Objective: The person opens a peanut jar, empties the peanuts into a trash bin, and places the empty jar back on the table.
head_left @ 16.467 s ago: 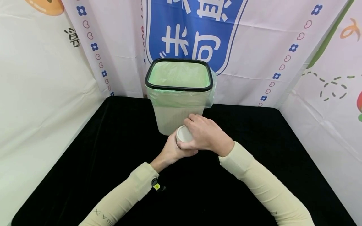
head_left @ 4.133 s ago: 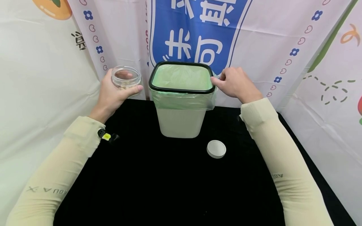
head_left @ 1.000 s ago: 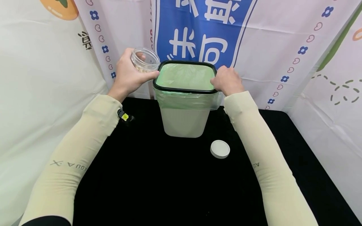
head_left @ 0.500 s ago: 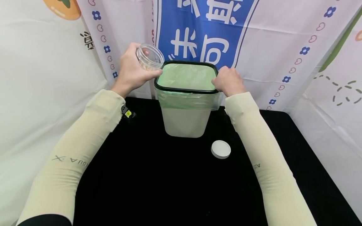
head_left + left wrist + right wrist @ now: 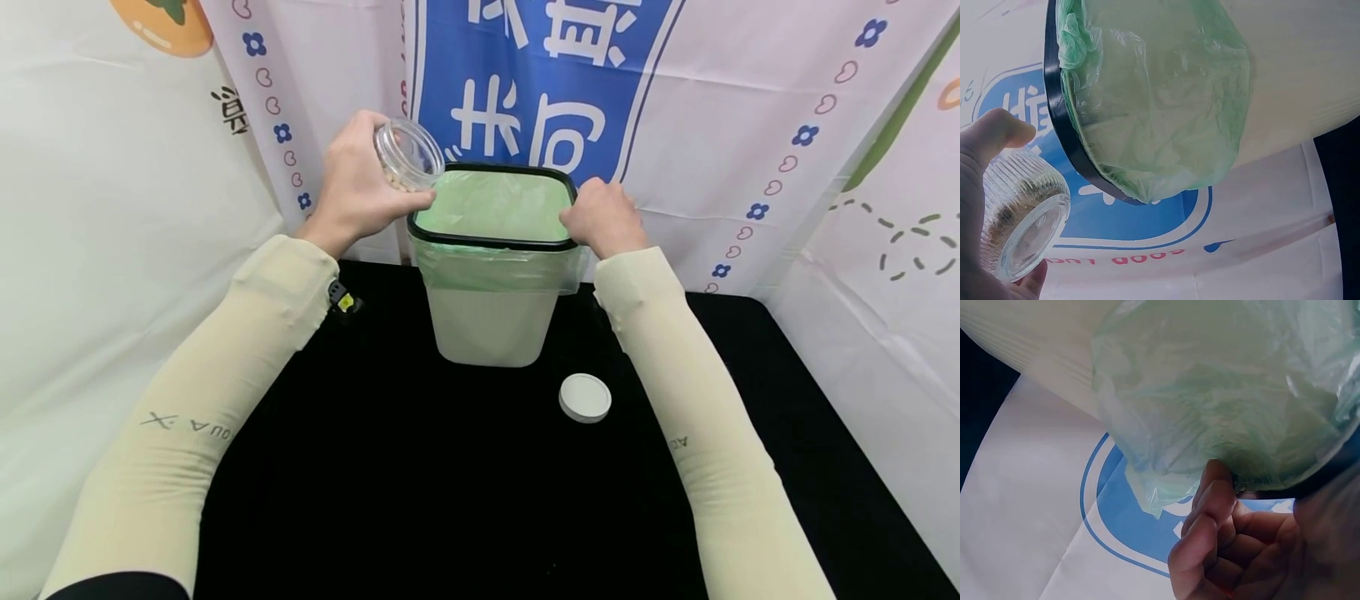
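My left hand [image 5: 358, 183] grips a clear, ribbed jar [image 5: 408, 154] without its lid, tilted right with its mouth at the left edge of the trash can [image 5: 491, 325]. Small pale pieces lie low inside the jar; in the left wrist view the jar [image 5: 1029, 206] shows brownish contents behind its wall. A green bag [image 5: 495, 268] lines the can and folds over its black rim [image 5: 495, 242]. My right hand [image 5: 606, 217] holds that rim on the right side; in the right wrist view its fingers [image 5: 1200, 540] curl at the rim beside the bag. The can's bottom is hidden.
A round white lid [image 5: 585, 397] lies on the black tabletop [image 5: 420, 467], in front of the can and to its right. Printed cloth [image 5: 712, 100] hangs close behind the can, and white sheets [image 5: 97, 208] close in both sides.
The jar's lid was removed and laid on the table. My left hand carried the jar up to the can's left edge and tilted it further. The right hand took hold of the rim.
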`<state>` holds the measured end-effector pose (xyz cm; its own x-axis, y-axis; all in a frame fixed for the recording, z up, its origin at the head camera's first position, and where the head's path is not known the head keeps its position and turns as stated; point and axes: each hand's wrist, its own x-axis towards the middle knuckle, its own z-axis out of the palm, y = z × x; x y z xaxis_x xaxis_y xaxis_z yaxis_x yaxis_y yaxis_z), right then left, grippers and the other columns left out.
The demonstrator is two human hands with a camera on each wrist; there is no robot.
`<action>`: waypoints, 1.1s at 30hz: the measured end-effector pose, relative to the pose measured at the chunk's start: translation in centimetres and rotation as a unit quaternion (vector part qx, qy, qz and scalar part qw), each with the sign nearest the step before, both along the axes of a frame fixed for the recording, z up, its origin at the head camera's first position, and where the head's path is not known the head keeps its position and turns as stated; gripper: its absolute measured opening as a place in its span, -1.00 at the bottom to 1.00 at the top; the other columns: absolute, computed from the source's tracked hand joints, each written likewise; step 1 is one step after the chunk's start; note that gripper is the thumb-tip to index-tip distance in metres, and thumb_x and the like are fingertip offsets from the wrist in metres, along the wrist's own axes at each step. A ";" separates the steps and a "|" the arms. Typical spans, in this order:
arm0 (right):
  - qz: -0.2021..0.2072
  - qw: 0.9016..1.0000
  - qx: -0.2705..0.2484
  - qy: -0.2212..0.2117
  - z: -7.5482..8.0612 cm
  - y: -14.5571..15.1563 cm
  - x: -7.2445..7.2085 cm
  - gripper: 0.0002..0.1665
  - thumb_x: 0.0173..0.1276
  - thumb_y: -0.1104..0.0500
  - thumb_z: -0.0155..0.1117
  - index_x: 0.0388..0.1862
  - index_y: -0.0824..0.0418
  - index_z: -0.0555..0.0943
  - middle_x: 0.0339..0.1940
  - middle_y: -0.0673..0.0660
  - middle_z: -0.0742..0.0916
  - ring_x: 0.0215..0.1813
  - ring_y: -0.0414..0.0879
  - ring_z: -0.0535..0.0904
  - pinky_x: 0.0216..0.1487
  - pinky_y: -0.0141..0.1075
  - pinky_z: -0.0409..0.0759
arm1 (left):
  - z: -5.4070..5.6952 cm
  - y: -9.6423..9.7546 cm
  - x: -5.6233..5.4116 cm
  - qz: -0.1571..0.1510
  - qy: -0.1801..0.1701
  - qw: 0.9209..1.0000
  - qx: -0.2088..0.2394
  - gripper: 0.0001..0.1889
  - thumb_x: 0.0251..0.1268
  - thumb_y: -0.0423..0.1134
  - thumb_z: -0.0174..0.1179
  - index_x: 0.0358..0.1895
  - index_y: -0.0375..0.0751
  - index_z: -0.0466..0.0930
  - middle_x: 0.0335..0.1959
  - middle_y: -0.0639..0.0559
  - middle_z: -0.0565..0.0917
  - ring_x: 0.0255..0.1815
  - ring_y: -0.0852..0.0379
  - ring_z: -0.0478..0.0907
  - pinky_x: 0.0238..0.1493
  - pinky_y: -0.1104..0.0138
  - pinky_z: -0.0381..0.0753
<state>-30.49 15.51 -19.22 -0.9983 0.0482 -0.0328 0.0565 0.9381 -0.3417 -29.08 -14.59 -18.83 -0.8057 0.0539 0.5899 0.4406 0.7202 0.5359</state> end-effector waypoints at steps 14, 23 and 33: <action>-0.009 1.000 0.000 0.000 0.0 -0.3 0.1 -0.57 0.62 -0.04 0.00 0.07 0.29 0.55 0.16 0.31 0.61 0.03 0.19 0.53 -0.14 -0.07 0.56 | 0.0 0.0 -0.1 -0.026 0.014 0.998 -0.051 -0.08 -0.16 -0.20 0.66 0.34 -0.37 0.38 0.22 -0.26 0.55 0.23 -0.12 0.48 0.41 0.05 0.56; -0.015 1.000 0.000 0.008 -0.2 -0.5 0.2 -0.56 0.62 -0.05 0.00 0.09 0.30 0.55 0.29 0.37 0.61 0.13 0.23 0.53 -0.01 0.03 0.59 | 0.5 -0.1 0.0 -0.029 0.013 0.997 -0.077 -0.08 -0.14 -0.19 0.62 0.36 -0.39 0.37 0.24 -0.27 0.54 0.25 -0.12 0.43 0.43 0.03 0.52; -0.021 1.000 0.002 0.017 -0.1 -0.7 0.4 -0.49 0.63 -0.08 0.03 0.17 0.33 0.57 0.40 0.41 0.60 0.28 0.31 0.57 0.15 0.15 0.62 | 0.7 -0.2 -0.3 -0.031 0.024 0.993 -0.111 -0.05 -0.18 -0.20 0.63 0.37 -0.43 0.37 0.27 -0.31 0.53 0.23 -0.18 0.40 0.40 -0.02 0.50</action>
